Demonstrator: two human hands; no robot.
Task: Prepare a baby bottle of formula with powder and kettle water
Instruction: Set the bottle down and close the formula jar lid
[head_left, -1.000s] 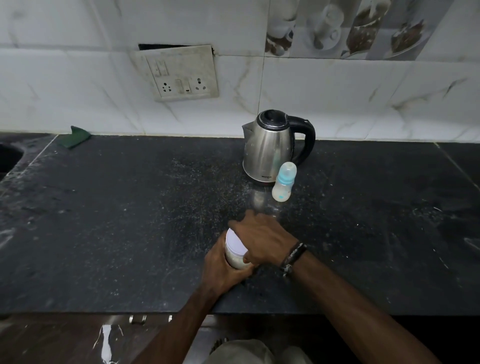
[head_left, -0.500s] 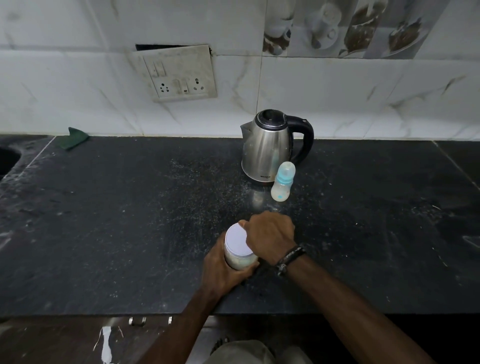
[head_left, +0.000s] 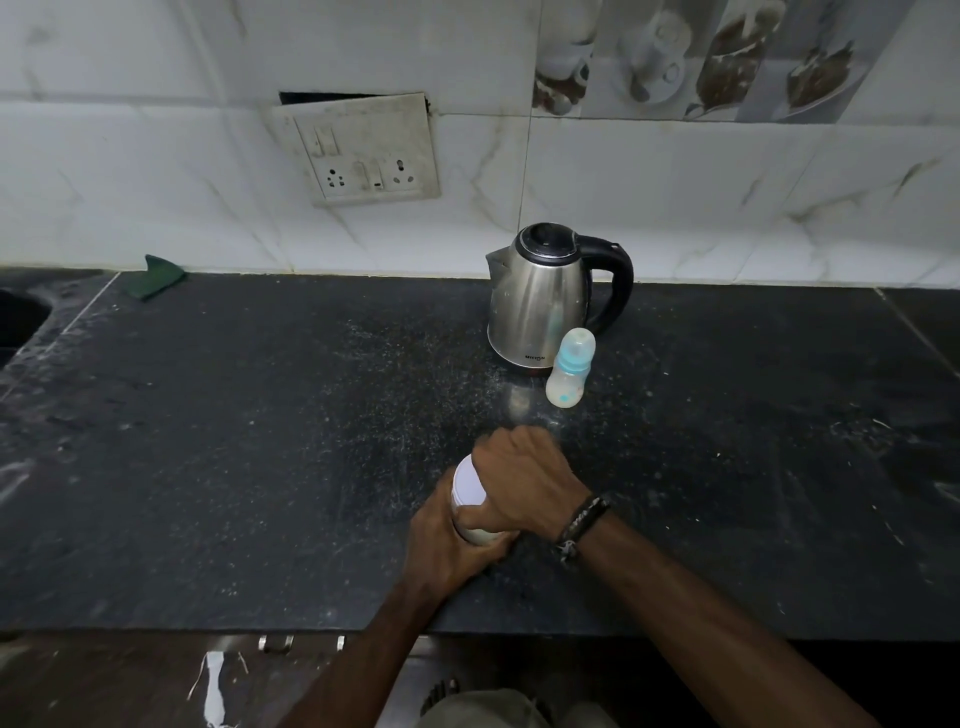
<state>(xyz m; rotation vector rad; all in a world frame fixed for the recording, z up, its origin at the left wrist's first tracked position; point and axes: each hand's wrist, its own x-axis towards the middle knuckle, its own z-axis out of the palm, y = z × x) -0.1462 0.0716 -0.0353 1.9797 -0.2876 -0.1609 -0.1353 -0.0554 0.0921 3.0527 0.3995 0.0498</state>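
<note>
A small white formula jar (head_left: 470, 493) with a white lid stands on the dark stone counter (head_left: 260, 441) near its front edge. My left hand (head_left: 441, 545) wraps around the jar's body from the left. My right hand (head_left: 524, 480) is clamped over the lid from the right and covers most of it. A steel kettle (head_left: 540, 301) with a black handle stands at the back. Just in front of it, to the right, a capped baby bottle (head_left: 570, 369) with a blue collar stands upright.
A green scrub pad (head_left: 158, 275) lies at the back left by the wall. A sink edge (head_left: 21, 317) shows at the far left. A wall socket plate (head_left: 363, 150) hangs above the counter. Pale powder specks dust the counter's middle.
My right hand has shifted on the lid, turning from a top grip to a grip further over the right side. The jar, kettle and bottle stay in place.
</note>
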